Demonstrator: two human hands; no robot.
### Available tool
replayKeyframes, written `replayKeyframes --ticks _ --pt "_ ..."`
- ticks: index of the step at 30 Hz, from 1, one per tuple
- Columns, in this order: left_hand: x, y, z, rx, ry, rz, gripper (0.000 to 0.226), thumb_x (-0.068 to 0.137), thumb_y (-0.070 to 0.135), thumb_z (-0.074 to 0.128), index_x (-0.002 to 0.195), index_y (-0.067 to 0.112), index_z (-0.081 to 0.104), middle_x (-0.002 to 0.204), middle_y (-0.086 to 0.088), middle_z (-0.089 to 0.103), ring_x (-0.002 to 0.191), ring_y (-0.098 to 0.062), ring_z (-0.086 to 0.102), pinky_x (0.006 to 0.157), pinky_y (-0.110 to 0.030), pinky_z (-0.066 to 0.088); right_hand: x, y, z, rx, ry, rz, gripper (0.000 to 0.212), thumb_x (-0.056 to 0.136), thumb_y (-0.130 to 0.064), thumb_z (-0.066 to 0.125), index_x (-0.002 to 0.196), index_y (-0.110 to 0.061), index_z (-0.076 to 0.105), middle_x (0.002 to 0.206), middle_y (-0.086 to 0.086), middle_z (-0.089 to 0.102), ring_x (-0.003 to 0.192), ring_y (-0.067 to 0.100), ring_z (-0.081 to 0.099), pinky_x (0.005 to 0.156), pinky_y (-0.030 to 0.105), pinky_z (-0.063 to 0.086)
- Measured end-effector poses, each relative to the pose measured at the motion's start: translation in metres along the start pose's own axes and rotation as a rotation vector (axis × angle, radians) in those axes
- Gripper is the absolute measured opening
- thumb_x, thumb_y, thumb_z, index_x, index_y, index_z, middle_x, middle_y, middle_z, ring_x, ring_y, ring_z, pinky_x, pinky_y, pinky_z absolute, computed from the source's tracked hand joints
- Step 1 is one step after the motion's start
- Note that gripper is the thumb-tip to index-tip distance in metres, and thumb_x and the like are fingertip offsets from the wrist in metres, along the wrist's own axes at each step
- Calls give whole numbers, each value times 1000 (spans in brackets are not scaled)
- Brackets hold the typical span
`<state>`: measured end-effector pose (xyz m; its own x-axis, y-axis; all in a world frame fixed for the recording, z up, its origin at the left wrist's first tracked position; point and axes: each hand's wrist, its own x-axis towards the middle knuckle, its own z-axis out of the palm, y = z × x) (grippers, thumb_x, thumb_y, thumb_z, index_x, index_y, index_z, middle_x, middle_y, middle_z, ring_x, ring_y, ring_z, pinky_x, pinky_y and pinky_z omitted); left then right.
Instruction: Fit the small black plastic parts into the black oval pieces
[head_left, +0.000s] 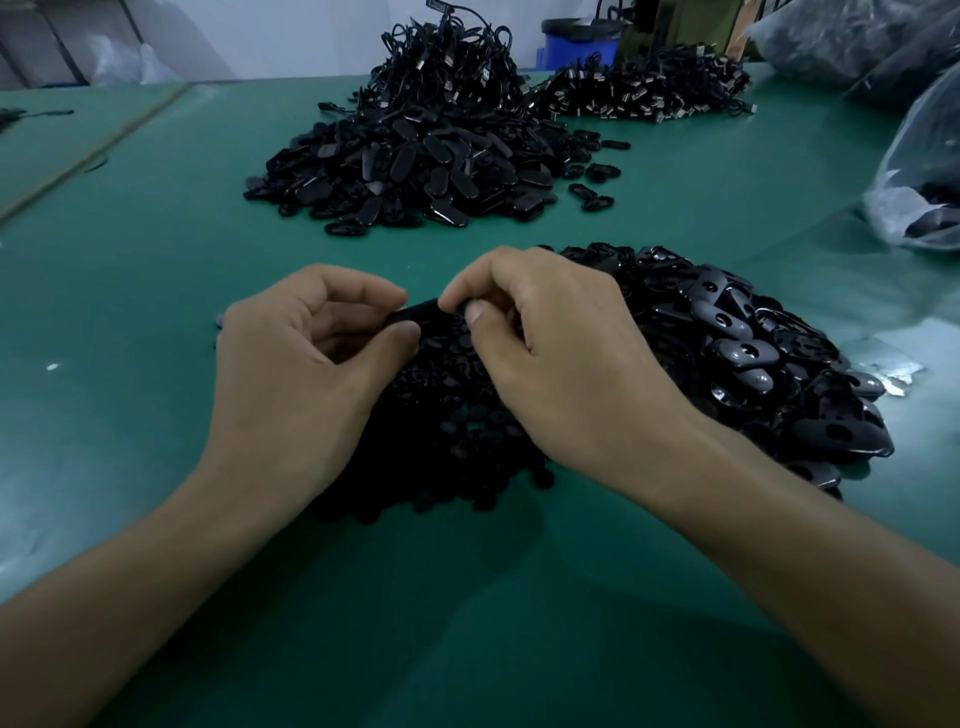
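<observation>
– On the left of the green table (156, 234), left hand (301, 374) is curled up, thumb and index finger pinching the left end of a black oval piece (415, 313). The other fingers are tucked in toward the palm.

– yep, and that piece is held up right over the heap of small black parts (447, 431) between the two wrists. What's the other hand doing?

– right hand (561, 364) has its thumb and index tips squeezed together on the right end of the same piece, other fingers curled too. Can't tell if a small part is between those tips, way too dark in there.

– fair. Just right of that hand is the pile of oval pieces with holes (753, 353), touching the small-parts heap. Further back sits another heap of ovals (415, 166) with cable bundles (447, 67) behind it, and clear plastic bags (919, 182) lie at the far right edge.
</observation>
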<state>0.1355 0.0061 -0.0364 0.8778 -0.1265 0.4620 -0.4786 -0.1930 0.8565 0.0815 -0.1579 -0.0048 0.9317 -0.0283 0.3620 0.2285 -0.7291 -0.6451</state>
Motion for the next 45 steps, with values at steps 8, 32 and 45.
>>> replayKeyframes --ticks 8,32,45 --pt "-7 9 5 34 -76 100 22 76 19 76 83 39 68 80 19 75 71 0 71 68 -11 52 -1 1 2 -1 -4 -41 12 98 -13 58 105 -20 66 87 -12 63 82 0 57 71 18 47" --pt "-8 13 4 41 -113 122 24 76 16 75 79 40 69 81 16 76 72 -5 73 69 -16 55 0 1 1 82 -14 -10 13 92 -9 67 91 -21 73 81 -12 68 77 2 64 70 19 53" --pt "-8 13 2 47 -132 153 24 78 15 75 83 38 69 82 15 76 71 -5 72 69 -15 55 -3 0 4 60 51 -26 11 91 -13 69 87 -23 65 78 -12 65 78 4 61 68 24 51"
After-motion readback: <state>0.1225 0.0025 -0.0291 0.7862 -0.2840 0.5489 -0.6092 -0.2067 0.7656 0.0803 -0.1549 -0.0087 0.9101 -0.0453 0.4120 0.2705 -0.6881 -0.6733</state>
